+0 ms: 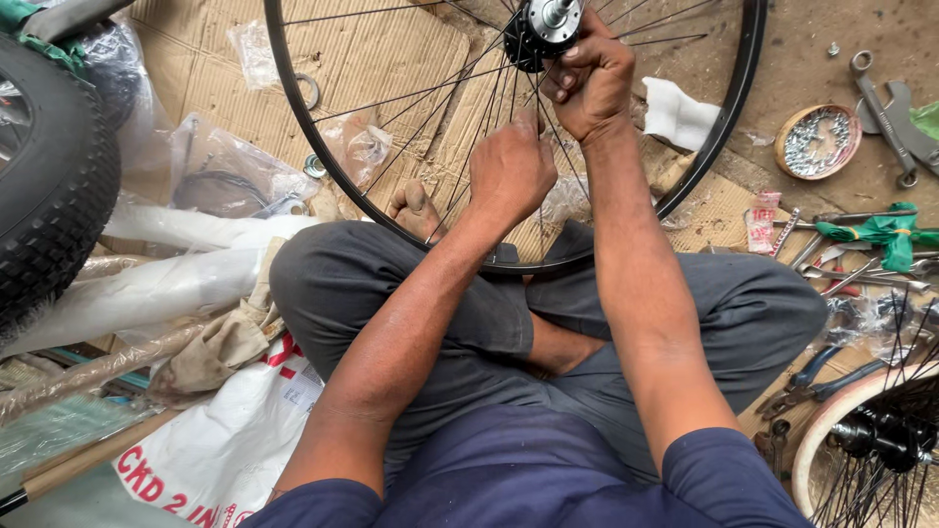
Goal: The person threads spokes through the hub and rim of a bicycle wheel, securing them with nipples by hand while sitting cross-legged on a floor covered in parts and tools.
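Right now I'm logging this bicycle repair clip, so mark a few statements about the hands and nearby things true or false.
1. The right hand grips spokes just below the hub. True.
2. The left hand holds a wrench. False: it pinches spokes, with no tool visible.
3. The wheel rim is black. True.
4. The round tin of small metal parts sits on the person's lap. False: it lies on the ground to the right.
5. A knobby tyre lies at the left. True.

You are wearing a dark navy short-sleeved cotton shirt point(509, 479) and grey cloth trousers point(391, 293), going barefoot with forearms bare.
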